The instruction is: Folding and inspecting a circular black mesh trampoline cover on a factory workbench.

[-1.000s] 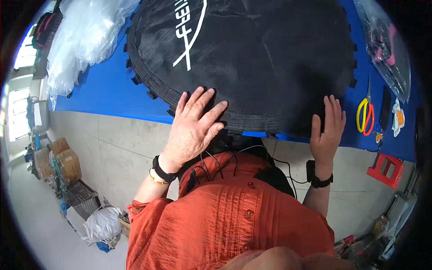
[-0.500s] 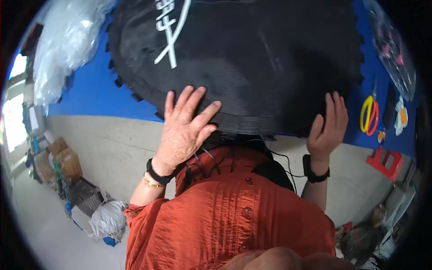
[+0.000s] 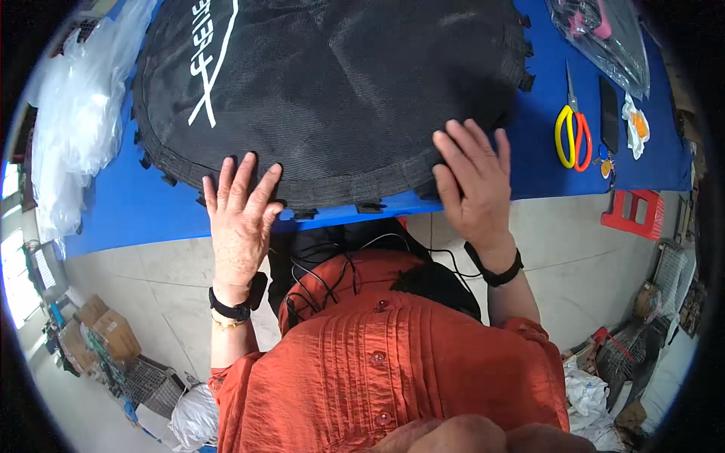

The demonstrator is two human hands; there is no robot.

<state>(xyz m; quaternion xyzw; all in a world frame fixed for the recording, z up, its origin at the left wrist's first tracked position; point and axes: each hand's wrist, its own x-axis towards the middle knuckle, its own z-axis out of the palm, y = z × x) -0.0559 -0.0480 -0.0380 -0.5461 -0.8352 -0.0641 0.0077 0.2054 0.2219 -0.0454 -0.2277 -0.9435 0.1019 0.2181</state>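
Note:
A large round black mesh mat point(image 3: 317, 106) lies flat on the blue-covered table point(image 3: 544, 143). White lettering runs over its left part, and small black tabs stand out along its rim. My left hand point(image 3: 240, 208) rests open on the mat's near left edge, fingers spread. At the near right edge, my right hand point(image 3: 477, 181) lies open with its fingertips on or just above the mat; contact there is hard to judge. Neither hand grips anything.
Scissors point(image 3: 574, 136) with yellow and red handles, a dark phone-like slab point(image 3: 609, 113) and keys point(image 3: 605, 164) lie to the right. A plastic bag point(image 3: 604, 38) is beyond them. Clear plastic sheeting point(image 3: 79, 136) covers the left side. A red stool point(image 3: 636, 214) stands below the table's right edge.
The mat has shifted left and away from me, showing more blue table at the right and near edge. Both hands have moved left, staying open.

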